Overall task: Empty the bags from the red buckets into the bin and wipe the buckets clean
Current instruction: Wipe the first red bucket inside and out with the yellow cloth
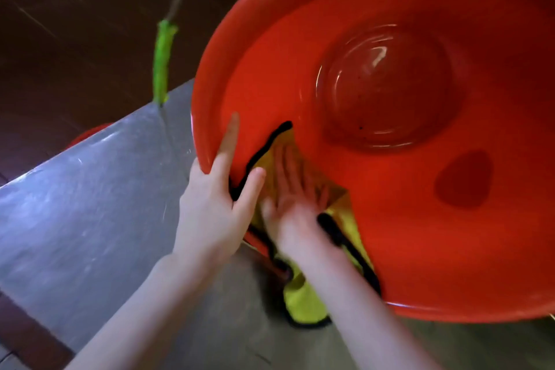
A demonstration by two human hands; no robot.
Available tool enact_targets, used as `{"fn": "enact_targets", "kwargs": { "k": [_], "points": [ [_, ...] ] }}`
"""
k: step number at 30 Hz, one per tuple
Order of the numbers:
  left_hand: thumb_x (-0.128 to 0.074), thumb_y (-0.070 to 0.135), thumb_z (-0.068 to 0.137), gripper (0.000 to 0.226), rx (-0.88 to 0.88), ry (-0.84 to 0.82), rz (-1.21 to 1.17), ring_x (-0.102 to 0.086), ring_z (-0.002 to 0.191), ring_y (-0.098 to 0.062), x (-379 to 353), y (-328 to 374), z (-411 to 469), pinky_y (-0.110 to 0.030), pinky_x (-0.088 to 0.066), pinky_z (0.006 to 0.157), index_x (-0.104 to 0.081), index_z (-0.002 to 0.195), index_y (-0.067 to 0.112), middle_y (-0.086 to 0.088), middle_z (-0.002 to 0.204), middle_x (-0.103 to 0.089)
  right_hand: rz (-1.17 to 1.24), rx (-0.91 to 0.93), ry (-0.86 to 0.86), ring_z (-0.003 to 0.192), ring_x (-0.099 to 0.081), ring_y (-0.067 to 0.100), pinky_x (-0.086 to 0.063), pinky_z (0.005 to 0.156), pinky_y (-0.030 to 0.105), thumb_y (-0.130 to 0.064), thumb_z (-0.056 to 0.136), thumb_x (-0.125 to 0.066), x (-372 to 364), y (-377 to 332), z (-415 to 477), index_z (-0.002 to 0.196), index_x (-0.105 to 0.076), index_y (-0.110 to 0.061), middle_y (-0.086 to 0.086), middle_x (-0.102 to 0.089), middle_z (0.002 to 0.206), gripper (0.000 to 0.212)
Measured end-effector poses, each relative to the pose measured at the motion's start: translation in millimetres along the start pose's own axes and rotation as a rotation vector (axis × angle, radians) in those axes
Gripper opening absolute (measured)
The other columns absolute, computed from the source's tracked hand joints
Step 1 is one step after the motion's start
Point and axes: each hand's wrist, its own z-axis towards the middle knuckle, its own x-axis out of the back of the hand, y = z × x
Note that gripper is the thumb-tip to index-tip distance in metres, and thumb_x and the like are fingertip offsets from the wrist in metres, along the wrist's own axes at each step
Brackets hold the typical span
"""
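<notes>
Currently mid-wipe. No bag in the red bucket (390, 219), so emptying looks done for this one; only the near wall is being wiped. It sits tipped on the grey tabletop (75, 204), mouth toward the camera. Left hand (213, 210) grips the rim. Right hand (292, 207) is flat, pressing a yellow cloth (300, 300) with black edging to the inner wall. Plastic is smooth and glossy, base round. Second red bucket (87, 132) behind the tabletop: state unknown.

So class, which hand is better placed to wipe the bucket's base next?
Probably the right hand: it lies flat on the cloth inside the bucket, while the left hand holds the rim.
</notes>
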Motion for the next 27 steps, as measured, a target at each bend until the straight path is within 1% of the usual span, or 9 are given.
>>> {"fn": "enact_targets", "kwargs": {
  "k": [3,6,8,11,15,19,22,25,27],
  "points": [
    [-0.047,0.057,0.093,0.068,0.049,-0.012,-0.087,-0.050,0.124,-0.029,-7.5,-12.0,1.3,-0.038,-0.044,0.092,-0.002,0.142,0.066,-0.009,0.143,-0.047,0.056,0.096,0.018,0.149,0.005,0.021,0.003,0.111,0.061,-0.068,0.084,-0.006,-3.1,-9.0,-5.6,0.142,0.023,-0.050,-0.016,0.015,0.160,0.068],
    [-0.051,0.052,0.093,0.072,0.113,-0.027,-0.127,-0.054,0.118,-0.028,-10.8,-18.7,1.6,-0.033,-0.041,0.091,-0.001,0.141,0.067,-0.007,0.136,-0.054,-0.147,-0.028,-0.100,0.148,0.011,0.024,0.003,0.116,0.058,-0.055,0.096,-0.010,3.3,17.8,61.4,0.150,0.017,-0.036,-0.003,0.018,0.161,0.063],
    [-0.050,0.054,0.091,0.071,0.148,-0.014,-0.171,-0.056,0.114,-0.022,-14.3,-17.8,-3.5,-0.031,-0.042,0.092,-0.002,0.141,0.068,0.001,0.131,-0.056,-0.137,-0.134,-0.147,0.148,0.012,0.029,0.008,0.118,0.053,-0.037,0.104,-0.011,11.7,28.5,107.3,0.153,0.009,-0.025,0.010,0.014,0.161,0.054],
    [-0.045,0.059,0.088,0.068,0.177,-0.005,-0.266,-0.053,0.116,-0.013,-19.2,-18.9,-7.8,-0.034,-0.044,0.098,-0.002,0.139,0.071,0.011,0.134,-0.051,-0.088,-0.242,-0.140,0.148,0.013,0.030,0.009,0.117,0.052,-0.034,0.106,-0.010,19.7,33.6,143.8,0.154,0.006,-0.020,0.012,0.011,0.161,0.053],
    [-0.042,0.062,0.088,0.064,0.233,-0.003,-0.243,-0.058,0.102,-0.011,-21.1,-21.3,-6.9,-0.022,-0.043,0.088,-0.003,0.138,0.072,0.006,0.114,-0.062,-0.148,-0.129,-0.127,0.148,0.013,0.031,0.006,0.118,0.053,-0.029,0.102,-0.014,9.8,12.9,109.9,0.155,0.000,-0.021,0.015,0.013,0.161,0.055],
    [-0.040,0.065,0.085,0.065,0.184,-0.091,-0.203,-0.053,0.112,-0.015,-20.3,-20.0,-6.8,-0.019,-0.035,0.086,-0.006,0.140,0.069,0.004,0.131,-0.059,0.026,-0.077,0.013,0.148,0.009,0.023,-0.002,0.112,0.056,-0.060,0.088,-0.013,5.3,-19.9,19.4,0.147,0.020,-0.035,-0.002,0.019,0.161,0.072],
    [-0.046,0.061,0.087,0.068,0.140,-0.143,-0.202,-0.043,0.111,-0.003,-22.6,-16.0,-1.3,-0.006,-0.028,0.085,-0.006,0.141,0.068,0.014,0.139,-0.050,0.058,-0.134,0.075,0.149,0.006,0.022,-0.007,0.112,0.055,-0.067,0.083,-0.005,8.3,-16.0,17.7,0.142,0.024,-0.040,-0.004,0.017,0.161,0.072],
    [-0.055,0.047,0.092,0.072,0.186,-0.070,-0.225,-0.040,0.093,0.005,-25.3,-16.1,-1.5,-0.013,-0.033,0.083,-0.007,0.139,0.071,0.014,0.119,-0.055,-0.004,-0.152,0.001,0.148,0.012,0.035,-0.002,0.118,0.055,-0.042,0.097,-0.040,13.4,2.5,75.0,0.154,0.005,-0.024,0.014,0.019,0.159,0.075],
    [-0.055,0.046,0.093,0.070,0.239,-0.035,-0.260,-0.051,0.094,-0.001,-25.1,-18.2,-4.6,-0.021,-0.038,0.086,-0.007,0.136,0.073,0.014,0.113,-0.058,0.180,-0.305,-0.030,0.148,0.011,0.029,0.005,0.120,0.046,-0.039,0.103,-0.029,22.0,6.1,112.8,0.155,0.002,-0.016,0.014,0.012,0.161,0.064]
  ]
}}
